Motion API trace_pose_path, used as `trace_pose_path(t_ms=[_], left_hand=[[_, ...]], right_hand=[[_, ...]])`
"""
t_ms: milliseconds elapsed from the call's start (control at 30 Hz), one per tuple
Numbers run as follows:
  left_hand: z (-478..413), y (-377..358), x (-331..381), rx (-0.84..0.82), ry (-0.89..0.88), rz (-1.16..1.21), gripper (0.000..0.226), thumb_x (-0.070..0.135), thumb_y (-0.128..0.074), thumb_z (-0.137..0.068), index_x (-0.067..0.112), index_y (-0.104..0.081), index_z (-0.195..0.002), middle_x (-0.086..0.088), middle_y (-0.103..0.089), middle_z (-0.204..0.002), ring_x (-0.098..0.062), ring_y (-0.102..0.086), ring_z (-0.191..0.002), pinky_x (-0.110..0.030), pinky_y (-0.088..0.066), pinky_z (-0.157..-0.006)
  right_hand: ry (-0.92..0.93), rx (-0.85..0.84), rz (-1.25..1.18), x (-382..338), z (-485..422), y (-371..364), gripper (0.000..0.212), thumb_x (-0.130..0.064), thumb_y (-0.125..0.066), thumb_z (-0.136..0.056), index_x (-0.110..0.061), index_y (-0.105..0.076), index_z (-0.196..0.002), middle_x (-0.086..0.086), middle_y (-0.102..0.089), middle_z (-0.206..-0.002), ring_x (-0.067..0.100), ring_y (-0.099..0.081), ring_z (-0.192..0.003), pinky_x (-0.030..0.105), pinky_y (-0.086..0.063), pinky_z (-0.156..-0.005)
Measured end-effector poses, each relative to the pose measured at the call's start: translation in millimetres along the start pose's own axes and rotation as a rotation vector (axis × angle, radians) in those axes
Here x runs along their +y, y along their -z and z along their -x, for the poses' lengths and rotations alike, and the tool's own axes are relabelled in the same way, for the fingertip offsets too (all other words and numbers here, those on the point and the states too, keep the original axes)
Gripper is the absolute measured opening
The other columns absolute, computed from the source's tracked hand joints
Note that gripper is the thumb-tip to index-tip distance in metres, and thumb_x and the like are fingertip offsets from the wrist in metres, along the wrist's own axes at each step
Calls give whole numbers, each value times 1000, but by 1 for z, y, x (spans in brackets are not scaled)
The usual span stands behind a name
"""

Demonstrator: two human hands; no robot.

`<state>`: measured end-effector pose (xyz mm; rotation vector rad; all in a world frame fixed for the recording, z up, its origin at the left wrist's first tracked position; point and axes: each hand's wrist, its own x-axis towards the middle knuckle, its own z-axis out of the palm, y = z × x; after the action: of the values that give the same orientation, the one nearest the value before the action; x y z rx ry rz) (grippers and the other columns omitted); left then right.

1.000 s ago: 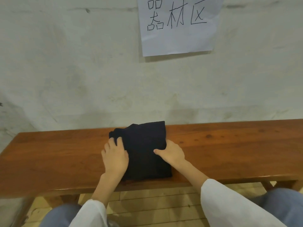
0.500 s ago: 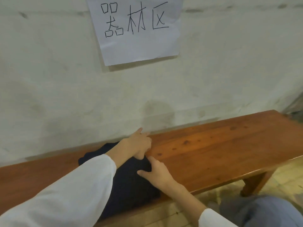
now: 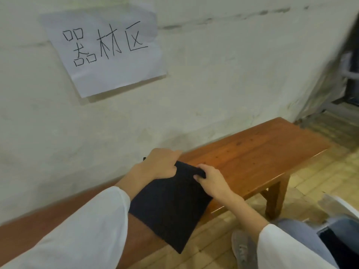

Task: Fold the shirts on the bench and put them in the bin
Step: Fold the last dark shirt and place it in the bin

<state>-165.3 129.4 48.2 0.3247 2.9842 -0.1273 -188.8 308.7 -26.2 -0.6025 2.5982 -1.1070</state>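
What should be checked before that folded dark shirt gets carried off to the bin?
1. Left hand grips the dark shirt at its far edge: ok.
2. Right hand pinches the same edge: ok.
3. Shirt folded into a compact square: ok.
4. Shirt lifted off the bench: cannot tell; its near corner hangs past the front edge.
5. Bin located: cannot tell; only a blurred pale object shows at lower right.
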Motion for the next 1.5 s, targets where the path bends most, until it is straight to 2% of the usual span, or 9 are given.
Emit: trace_pose_path(t_ms=[200, 400, 500, 667, 867, 1000, 1167, 1300, 1500], left_hand=[[-43, 54, 96, 160, -120, -16, 30, 17, -40, -92, 16, -35, -121, 4, -42, -70, -26, -50, -69, -31, -31, -61], [-80, 77, 231, 158, -345, 125, 16, 17, -43, -96, 24, -29, -100, 1, -45, -63, -15, -44, -53, -28, -34, -49], [-98, 60, 294, 139, -431, 157, 18, 29, -45, -99, 21, -37, -114, 2, -55, -73, -13, -51, -59, -24, -37, -50], [-117, 5, 399, 15, -436, 293, 34, 37, -45, -99, 13, -53, -121, -7, -65, -104, -26, -60, -96, -32, -41, -70], [-100, -79, 498, -84, -410, 489, 28, 36, -44, -99, 18, -48, -120, -7, -66, -98, -26, -63, -90, -36, -50, -73], [-77, -122, 552, -220, -410, 568, 33, 34, -48, -98, 22, -40, -127, -5, -66, -102, -18, -64, -88, -33, -52, -73], [-74, -159, 588, -530, -361, 793, 29, 36, -52, -95, 23, -50, -120, 2, -63, -114, -15, -59, -106, -34, -50, -92], [-92, -200, 582, -738, -187, 968, 39, 30, -51, -96, 26, -46, -134, 9, -55, -131, -8, -49, -122, -27, -40, -105], [-126, -268, 551, -846, 48, 904, 50, 12, -45, -99, 14, -30, -147, 1, -41, -144, -16, -39, -133, -25, -32, -109]], right_hand=[[52, 134, -46, 48, 36, 120, 25, -3, -51, -93, -16, -61, -112, -3, -64, -105, 17, -59, -103, 27, -47, -85], [-59, 371, -43, 138, 100, 223, 37, 10, -49, -83, -21, -63, -99, -3, -60, -103, 14, -54, -101, 31, -44, -91], [-133, 452, -95, 186, 135, 247, 37, 9, -50, -81, -24, -63, -90, -5, -60, -96, 14, -54, -98, 29, -41, -86], [-304, 571, -65, 283, 203, 251, 32, 4, -55, -83, -22, -67, -96, -3, -62, -102, 15, -56, -102, 28, -42, -88], [-505, 738, -42, 372, 287, 235, 18, -12, -62, -88, -18, -65, -105, 0, -64, -104, 20, -58, -99, 29, -44, -82], [-589, 803, 8, 406, 329, 222, 30, 2, -54, -87, -17, -64, -108, -2, -59, -107, 18, -52, -104, 28, -41, -87], [-601, 1021, 163, 426, 345, 204, 36, 10, -56, -77, -13, -64, -103, 0, -59, -100, 13, -45, -94, 30, -39, -81], [-602, 879, 227, 458, 322, 174, 37, 9, -61, -75, -13, -66, -105, 1, -62, -103, 20, -52, -98, 35, -44, -85], [-834, 651, 65, 510, 270, 122, 34, -1, -53, -89, -13, -63, -119, 4, -65, -118, 24, -60, -106, 36, -50, -87]])
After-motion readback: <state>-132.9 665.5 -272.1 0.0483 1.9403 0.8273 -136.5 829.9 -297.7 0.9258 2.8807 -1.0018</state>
